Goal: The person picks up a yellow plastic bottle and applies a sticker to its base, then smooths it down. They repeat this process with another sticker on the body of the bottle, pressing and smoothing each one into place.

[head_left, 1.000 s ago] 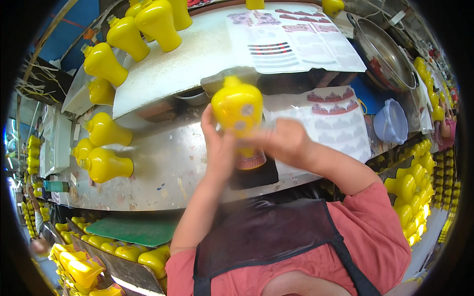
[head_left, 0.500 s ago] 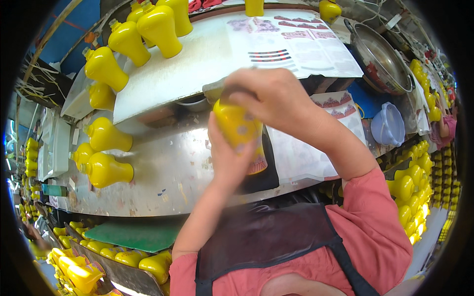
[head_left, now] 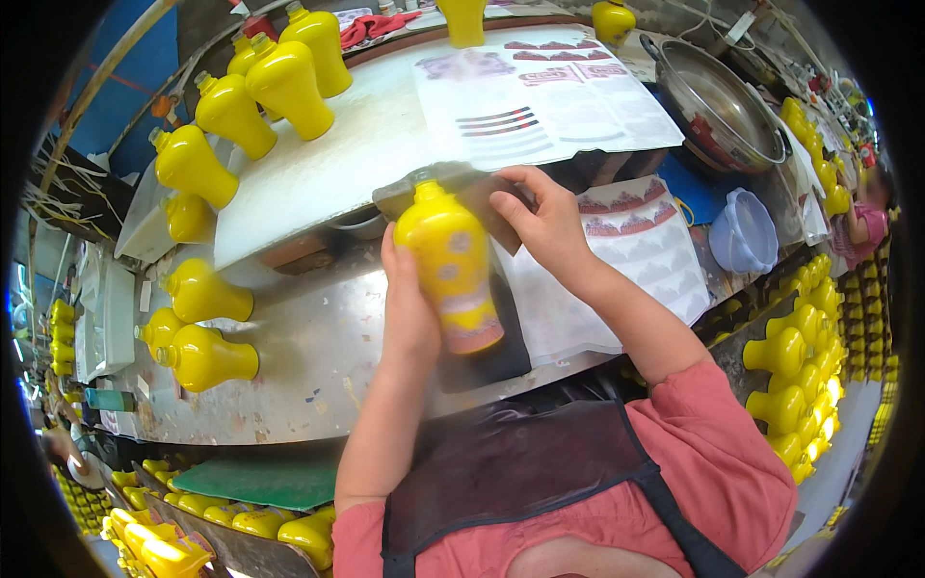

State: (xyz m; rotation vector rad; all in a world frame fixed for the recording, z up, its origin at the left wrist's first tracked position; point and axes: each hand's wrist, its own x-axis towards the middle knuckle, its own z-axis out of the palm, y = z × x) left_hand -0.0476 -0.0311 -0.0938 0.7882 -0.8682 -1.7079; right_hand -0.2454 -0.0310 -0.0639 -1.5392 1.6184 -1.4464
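Observation:
My left hand (head_left: pixel 412 303) is wrapped round the side of a glossy yellow bottle (head_left: pixel 445 241), tilted slightly, its clear neck pointing away from me. Greyish-purple round prints run down its front, and a pink patterned band circles its base. To the right of the bottle, my right hand (head_left: pixel 551 226) pinches a thin grey-brown flat piece (head_left: pixel 508 214) between thumb and fingers. That piece reaches close to the bottle's shoulder; whether it touches cannot be told. Beneath the bottle lies a black pad (head_left: pixel 506 337) on the metal table (head_left: pixel 289 371).
Several yellow bottles stand on the white board (head_left: pixel 376 116) at the back left; others lie on the table (head_left: pixel 207 356). Printed decal sheets (head_left: pixel 617 279) lie at right, beside a lavender bucket (head_left: pixel 744 236) and a metal pan (head_left: pixel 718 96). Crates of bottles flank me.
My right hand has moved right, away from the bottle's neck, which now shows. The bottle has turned more upright in view, and my left hand has shifted to its left side.

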